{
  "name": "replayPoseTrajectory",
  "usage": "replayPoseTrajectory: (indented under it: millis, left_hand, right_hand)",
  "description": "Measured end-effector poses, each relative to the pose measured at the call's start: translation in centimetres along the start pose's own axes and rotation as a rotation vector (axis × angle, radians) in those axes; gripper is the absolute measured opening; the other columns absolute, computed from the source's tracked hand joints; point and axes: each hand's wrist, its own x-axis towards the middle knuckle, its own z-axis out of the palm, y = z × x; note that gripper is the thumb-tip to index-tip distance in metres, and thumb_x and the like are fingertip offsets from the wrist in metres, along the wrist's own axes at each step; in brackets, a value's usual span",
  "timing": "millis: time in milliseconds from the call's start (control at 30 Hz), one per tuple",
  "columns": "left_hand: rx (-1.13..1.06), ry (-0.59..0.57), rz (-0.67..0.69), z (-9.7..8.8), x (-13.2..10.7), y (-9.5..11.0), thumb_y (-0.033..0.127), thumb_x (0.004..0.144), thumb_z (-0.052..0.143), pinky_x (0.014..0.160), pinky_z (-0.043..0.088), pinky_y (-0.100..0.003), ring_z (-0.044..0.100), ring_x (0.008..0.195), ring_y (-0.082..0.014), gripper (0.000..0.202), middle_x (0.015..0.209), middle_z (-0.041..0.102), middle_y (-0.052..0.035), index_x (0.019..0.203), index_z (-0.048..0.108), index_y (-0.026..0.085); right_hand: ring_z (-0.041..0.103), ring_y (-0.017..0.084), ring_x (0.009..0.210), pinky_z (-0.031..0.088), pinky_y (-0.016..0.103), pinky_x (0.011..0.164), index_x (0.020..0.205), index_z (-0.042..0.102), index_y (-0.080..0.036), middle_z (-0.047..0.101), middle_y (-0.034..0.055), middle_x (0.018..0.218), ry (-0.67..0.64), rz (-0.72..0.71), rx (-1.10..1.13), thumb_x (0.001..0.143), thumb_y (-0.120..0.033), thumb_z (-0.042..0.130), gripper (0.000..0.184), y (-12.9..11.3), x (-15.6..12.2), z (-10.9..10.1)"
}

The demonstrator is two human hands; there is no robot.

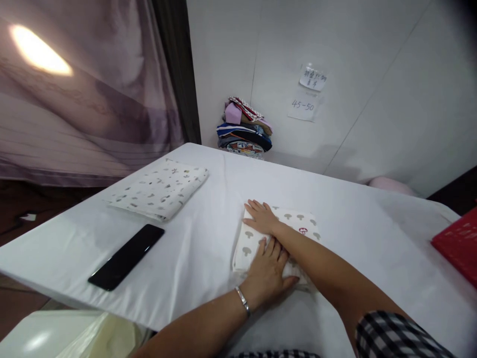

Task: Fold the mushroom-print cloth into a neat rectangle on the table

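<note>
A folded white cloth printed with grey mushrooms and one red mark lies on the table in front of me. Flat across its near part is my left hand, fingers outstretched and a silver bracelet on the wrist. My right hand reaches over to the cloth's far left corner, palm down with its fingers spread. The right forearm passes above the cloth and hides some of it. Neither hand grips anything; both rest on the fabric.
On the white-covered table, a second folded cloth with small prints and a black phone lie left. A clothes stack stands behind the far edge, by a wall with paper notes. A red object sits right.
</note>
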Motion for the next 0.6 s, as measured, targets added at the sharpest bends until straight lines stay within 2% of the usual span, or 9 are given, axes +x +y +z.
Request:
replayPoseTrajectory:
  millis: [167, 267, 400, 500, 600]
  left_hand:
    - [0.004, 0.008, -0.002, -0.1, 0.0, 0.0, 0.066, 0.085, 0.028, 0.111, 0.011, -0.053, 0.016, 0.137, -0.0286, 0.073, 0.145, 0.031, -0.0117, 0.140, 0.029, 0.018]
    - [0.015, 0.018, 0.000, 0.0, -0.2, -0.1, 0.065, 0.085, 0.028, 0.111, 0.012, -0.053, 0.018, 0.137, -0.0283, 0.072, 0.145, 0.031, -0.0115, 0.140, 0.030, 0.018]
    - [0.037, 0.012, -0.011, -0.1, -0.4, -0.1, 0.064, 0.086, 0.028, 0.111, 0.013, -0.052, 0.018, 0.137, -0.0278, 0.068, 0.145, 0.034, -0.0105, 0.137, 0.036, 0.018]
    - [0.030, 0.003, -0.021, -0.5, -0.6, 0.1, 0.063, 0.087, 0.025, 0.112, 0.012, -0.050, 0.018, 0.137, -0.0275, 0.067, 0.146, 0.033, -0.0097, 0.136, 0.039, 0.019]
    - [0.021, -0.018, -0.026, -0.8, -0.5, 0.2, 0.062, 0.088, 0.022, 0.112, 0.012, -0.051, 0.018, 0.138, -0.0275, 0.067, 0.147, 0.031, -0.0092, 0.137, 0.038, 0.019]
  right_hand:
    - [0.005, 0.024, 0.140, 0.006, 0.047, 0.110, 0.146, 0.017, -0.020, 0.009, 0.0058, 0.153, -0.010, 0.021, 0.004, 0.086, -0.067, 0.017, 0.076, -0.3, 0.7, -0.5]
    - [0.006, 0.023, 0.140, 0.007, 0.046, 0.110, 0.146, 0.019, -0.020, 0.010, 0.0063, 0.153, -0.026, 0.009, 0.006, 0.088, -0.064, 0.017, 0.073, -0.1, 0.1, -0.9]
    - [0.009, 0.022, 0.140, 0.006, 0.045, 0.111, 0.145, 0.023, -0.022, 0.015, 0.0048, 0.152, -0.009, -0.006, -0.023, 0.089, -0.062, 0.020, 0.068, 2.1, -3.0, -1.4]
    - [0.012, 0.022, 0.139, 0.007, 0.045, 0.111, 0.144, 0.024, -0.024, 0.016, 0.0043, 0.152, 0.020, 0.080, -0.049, 0.089, -0.061, 0.021, 0.067, 4.8, -6.1, -1.6]
    - [0.017, 0.022, 0.138, 0.011, 0.043, 0.110, 0.144, 0.024, -0.023, 0.020, 0.0058, 0.151, 0.063, 0.169, -0.059, 0.090, -0.060, 0.021, 0.066, 6.7, -8.0, -1.4]
